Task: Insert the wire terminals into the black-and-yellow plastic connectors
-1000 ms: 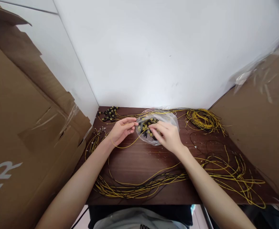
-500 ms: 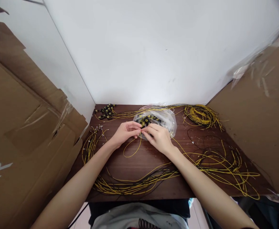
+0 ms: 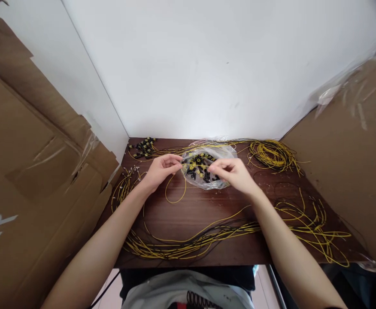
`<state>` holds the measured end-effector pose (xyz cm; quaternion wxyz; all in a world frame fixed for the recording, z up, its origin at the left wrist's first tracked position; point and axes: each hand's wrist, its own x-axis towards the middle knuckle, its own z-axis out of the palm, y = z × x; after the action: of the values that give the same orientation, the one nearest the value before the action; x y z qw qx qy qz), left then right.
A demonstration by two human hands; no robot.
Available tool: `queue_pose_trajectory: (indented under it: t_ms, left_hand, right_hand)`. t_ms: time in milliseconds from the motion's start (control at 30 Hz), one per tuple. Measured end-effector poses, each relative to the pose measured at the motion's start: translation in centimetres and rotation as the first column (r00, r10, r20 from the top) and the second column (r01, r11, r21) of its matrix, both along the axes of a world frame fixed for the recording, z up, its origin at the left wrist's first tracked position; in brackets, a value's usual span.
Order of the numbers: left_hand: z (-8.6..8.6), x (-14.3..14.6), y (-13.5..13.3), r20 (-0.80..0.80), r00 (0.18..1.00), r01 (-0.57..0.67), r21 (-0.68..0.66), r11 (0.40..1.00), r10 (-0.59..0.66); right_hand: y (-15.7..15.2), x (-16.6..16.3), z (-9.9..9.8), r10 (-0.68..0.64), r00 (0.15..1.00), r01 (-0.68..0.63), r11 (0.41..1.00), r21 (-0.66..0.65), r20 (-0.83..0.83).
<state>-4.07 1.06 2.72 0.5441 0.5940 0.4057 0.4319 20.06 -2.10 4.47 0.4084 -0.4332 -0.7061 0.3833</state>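
My left hand pinches a thin yellow wire, which hangs in a loop below the fingers. A stretch of the wire runs across to my right hand, whose thumb and fingertips are closed on it; the exact end is too small to make out. Just behind and between the hands lies an open clear plastic bag holding several small black and yellow connectors.
Bundled yellow and black wires lie along the table's front. A coil of wires sits at back right, connectors with wires at back left. Cardboard stands on both sides, a white wall behind.
My hands have moved apart from their meeting point, the right one going right and the left one slightly left. The wire now spans between them, and more of the bag shows.
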Motion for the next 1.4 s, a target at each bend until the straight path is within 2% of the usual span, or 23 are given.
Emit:
queue_pose_trajectory:
  t_ms: [100, 167, 267, 333, 400, 467, 500, 567, 633, 667, 733, 800, 867, 967, 1033, 1100, 1200, 1267, 1333, 1400]
  left_hand:
    - [0.2, -0.6, 0.3, -0.042, 0.998, -0.043, 0.020, 0.999, 0.044]
    - [0.3, -0.8, 0.3, -0.072, 0.995, -0.069, 0.037, 0.997, 0.072]
    - [0.3, -1.0, 0.4, -0.114, 0.989, -0.093, 0.055, 0.994, 0.098]
    - [0.2, -1.0, 0.5, -0.146, 0.983, -0.103, 0.065, 0.993, 0.112]
    - [0.0, -1.2, 0.6, -0.178, 0.975, -0.120, 0.082, 0.989, 0.133]
    - [-0.1, -1.4, 0.8, -0.203, 0.966, -0.140, 0.109, 0.984, 0.160]
    - [-0.2, -1.5, 0.9, -0.214, 0.961, -0.150, 0.126, 0.981, 0.175]
    - [-0.3, -1.9, 1.1, -0.241, 0.950, -0.166, 0.154, 0.974, 0.200]
    - [-0.4, -2.2, 1.3, -0.267, 0.939, -0.178, 0.161, 0.971, 0.217]
    - [-0.4, -2.3, 1.3, -0.275, 0.936, -0.185, 0.153, 0.971, 0.222]
    - [-0.4, -2.5, 1.3, -0.275, 0.933, -0.207, 0.117, 0.971, 0.232]
    - [-0.3, -2.7, 1.2, -0.266, 0.933, -0.232, 0.077, 0.970, 0.244]
    - [-0.3, -2.9, 1.2, -0.259, 0.933, -0.245, 0.053, 0.968, 0.250]
    - [-0.4, -3.0, 1.3, -0.262, 0.933, -0.243, 0.046, 0.969, 0.246]
    - [-0.4, -3.0, 1.3, -0.263, 0.937, -0.228, 0.037, 0.973, 0.229]
    - [-0.3, -2.8, 1.1, -0.238, 0.952, -0.195, 0.013, 0.981, 0.192]
    - [0.0, -2.4, 0.8, -0.167, 0.980, -0.118, -0.057, 0.991, 0.107]
    - [0.2, -2.1, 0.6, -0.134, 0.989, -0.081, -0.097, 0.992, 0.068]
    - [0.3, -2.0, 0.5, -0.114, 0.992, -0.070, -0.117, 0.991, 0.057]
    - [0.2, -2.0, 0.6, -0.095, 0.993, -0.081, -0.124, 0.989, 0.069]
  right_hand:
    - [0.1, 2.2, 1.0, 0.029, 0.941, -0.077, 0.989, -0.128, -0.338]
    - [0.2, 3.5, 1.3, 0.064, 0.856, -0.144, 0.983, -0.118, -0.512]
    - [0.4, 5.0, 1.4, 0.036, 0.686, -0.118, 0.991, -0.062, -0.727]
    - [0.5, 5.7, 1.3, 0.013, 0.480, -0.078, 0.997, -0.028, -0.877]
    - [0.4, 6.0, 1.3, 0.000, 0.181, -0.062, 0.998, -0.012, -0.983]
    - [0.2, 6.2, 1.6, -0.021, -0.123, -0.080, 0.997, -0.011, -0.992]
    - [0.0, 6.3, 1.8, -0.029, -0.249, -0.093, 0.996, -0.006, -0.968]
    - [-0.3, 6.6, 2.2, -0.038, -0.425, -0.115, 0.993, 0.012, -0.904]
    - [-0.4, 7.2, 2.3, -0.017, -0.495, -0.105, 0.994, 0.040, -0.869]
    - [-0.3, 7.7, 2.2, -0.004, -0.496, -0.090, 0.995, 0.046, -0.868]
    - [0.0, 8.9, 1.8, 0.018, -0.446, -0.032, 0.999, 0.036, -0.895]
    - [0.4, 10.1, 1.3, -0.022, -0.344, 0.053, 0.998, -0.043, -0.939]
    - [1.0, 11.2, 0.8, -0.134, -0.203, 0.165, 0.972, -0.169, -0.970]
    - [1.6, 11.7, 0.4, -0.384, 0.005, 0.347, 0.867, -0.358, -0.924]
    - [1.9, 11.4, 0.3, -0.529, 0.140, 0.507, 0.764, -0.398, -0.837]
    - [2.0, 10.6, 0.2, -0.618, 0.270, 0.633, 0.692, -0.347, -0.738]
    - [2.1, 8.7, 0.1, -0.649, 0.415, 0.705, 0.673, -0.225, -0.638]
    - [2.0, 7.3, 0.1, -0.623, 0.491, 0.712, 0.690, -0.132, -0.608]
    - [1.8, 6.2, 0.1, -0.568, 0.579, 0.678, 0.734, -0.041, -0.585]
    - [1.6, 5.6, 0.2, -0.527, 0.627, 0.643, 0.766, -0.001, -0.573]
